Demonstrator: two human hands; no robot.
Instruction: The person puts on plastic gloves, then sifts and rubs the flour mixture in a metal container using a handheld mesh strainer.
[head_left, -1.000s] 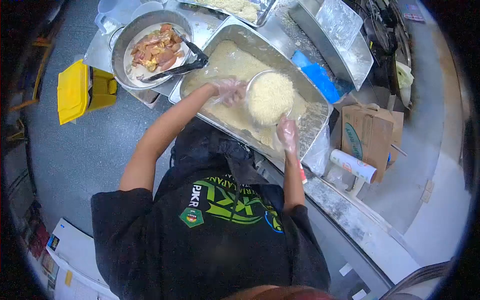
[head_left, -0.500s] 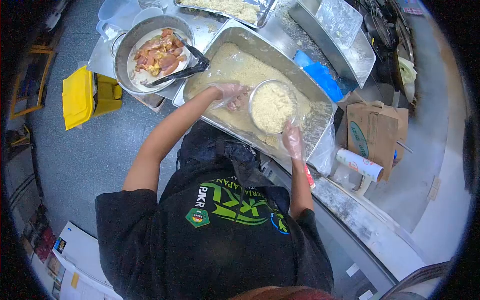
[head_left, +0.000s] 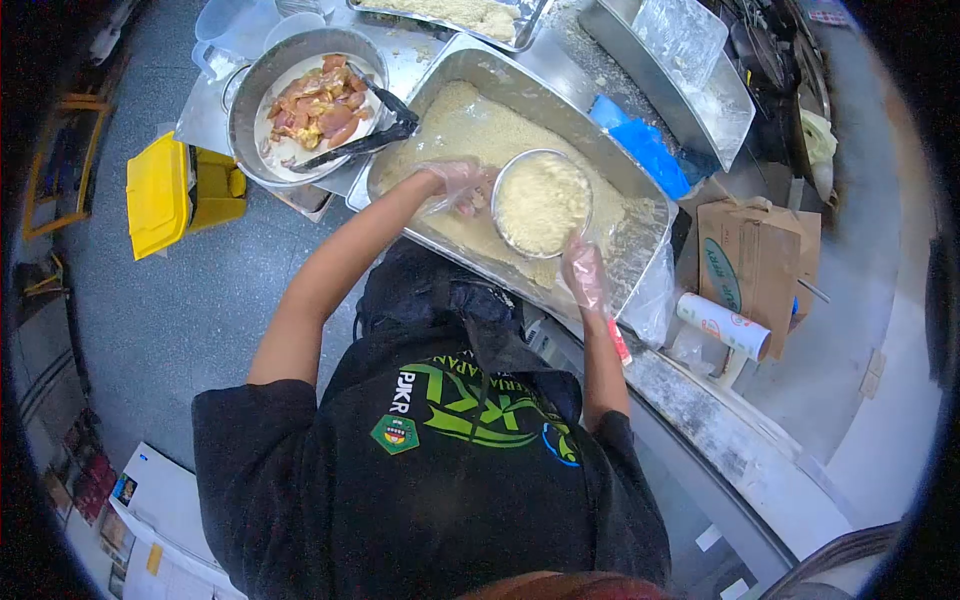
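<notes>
A round metal-rimmed sieve point(head_left: 543, 203) full of pale, crumbly breading hangs over a large metal tray point(head_left: 640, 275). My right hand point(head_left: 585, 270), in a clear plastic glove, is closed on its near right rim. On the opposite side, my gloved left hand point(head_left: 455, 188) has its fingers stretched toward the left rim; whether they touch it I cannot tell. Breading point(head_left: 480, 130) covers much of the tray floor. The sieve's underside is hidden, and its contents look blurred.
Left of the tray stands a metal pot point(head_left: 235, 135) holding raw meat pieces point(head_left: 318, 100) in white liquid, with black tongs point(head_left: 355, 145) across its rim. A blue cloth or bag point(head_left: 640, 145), metal bin point(head_left: 690, 95), cardboard box point(head_left: 750, 265) and yellow bin point(head_left: 160, 195) surround the worktop.
The sieve has shifted slightly up and left, and its contents have become blurred. My right hand has moved up a little with it; my left hand stays nearly in place.
</notes>
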